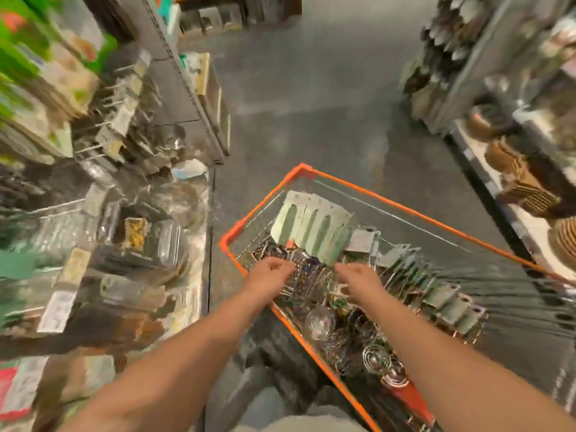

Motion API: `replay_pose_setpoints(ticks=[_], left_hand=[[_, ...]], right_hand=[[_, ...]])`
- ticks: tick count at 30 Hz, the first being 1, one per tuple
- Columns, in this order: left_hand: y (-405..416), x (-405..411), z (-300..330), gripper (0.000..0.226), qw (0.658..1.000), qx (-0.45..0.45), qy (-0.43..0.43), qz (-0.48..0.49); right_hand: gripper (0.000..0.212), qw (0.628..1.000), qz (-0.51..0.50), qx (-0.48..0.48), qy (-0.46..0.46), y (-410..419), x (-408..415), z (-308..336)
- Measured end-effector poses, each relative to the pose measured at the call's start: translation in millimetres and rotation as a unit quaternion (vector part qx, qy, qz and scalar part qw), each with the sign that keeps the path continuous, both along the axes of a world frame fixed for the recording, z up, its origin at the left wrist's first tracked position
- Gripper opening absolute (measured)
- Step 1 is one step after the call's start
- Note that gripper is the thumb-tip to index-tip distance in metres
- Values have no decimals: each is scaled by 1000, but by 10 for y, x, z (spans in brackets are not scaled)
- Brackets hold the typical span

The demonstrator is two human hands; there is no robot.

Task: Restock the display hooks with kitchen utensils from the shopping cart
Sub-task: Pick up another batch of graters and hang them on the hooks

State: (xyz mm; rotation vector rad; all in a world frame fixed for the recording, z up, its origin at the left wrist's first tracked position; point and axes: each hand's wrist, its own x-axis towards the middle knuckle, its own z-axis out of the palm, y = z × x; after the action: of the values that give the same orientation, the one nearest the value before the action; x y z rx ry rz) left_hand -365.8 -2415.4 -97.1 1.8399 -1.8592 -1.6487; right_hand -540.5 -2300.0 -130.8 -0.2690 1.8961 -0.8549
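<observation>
head view: grey aisle floor, orange-rimmed cart, both hands' grip state unclear.

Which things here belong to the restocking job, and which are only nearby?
Part of the job:
- shopping cart
- carded utensils in the cart
- wire whisks in the cart
- display hooks on the left
- left hand and right hand, both reaching into the cart

Only nearby:
- baskets on the right shelves
- plastic containers on the left shelf
</observation>
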Motion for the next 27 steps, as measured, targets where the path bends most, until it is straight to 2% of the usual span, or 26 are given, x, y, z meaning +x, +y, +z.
replay_pose_setpoints(ticks=[3, 6, 10, 12, 15, 21, 24, 27], left_hand=[[-279, -78, -223, 18, 998, 25, -40, -52], [-538, -105, -432, 25, 991, 56, -68, -99], [-911, -211, -688, 16, 984, 51, -94, -139], [-1110, -272, -796, 31, 987, 23, -90, -133], [-1345, -361, -873, 70, 988, -9, -79, -131], [-1624, -568, -1045, 78, 991, 62, -33, -118], [-1690, -654, -1148, 70, 989, 94, -21, -117], [-1744, -702, -1218, 83, 987, 114, -27, -112]], right_hand=[[27, 999, -19, 23, -14, -108, -28, -161], [36, 998, -52, 43, -19, -224, 1, -246], [43, 989, -121, 79, -35, -433, 57, -294], [44, 985, -139, 99, -35, -563, 80, -316], [49, 983, -151, 102, -20, -752, 114, -408], [54, 970, -213, 114, -24, -1061, 183, -600], [52, 958, -258, 126, -19, -1142, 160, -683], [55, 954, -267, 138, -12, -1193, 157, -731]])
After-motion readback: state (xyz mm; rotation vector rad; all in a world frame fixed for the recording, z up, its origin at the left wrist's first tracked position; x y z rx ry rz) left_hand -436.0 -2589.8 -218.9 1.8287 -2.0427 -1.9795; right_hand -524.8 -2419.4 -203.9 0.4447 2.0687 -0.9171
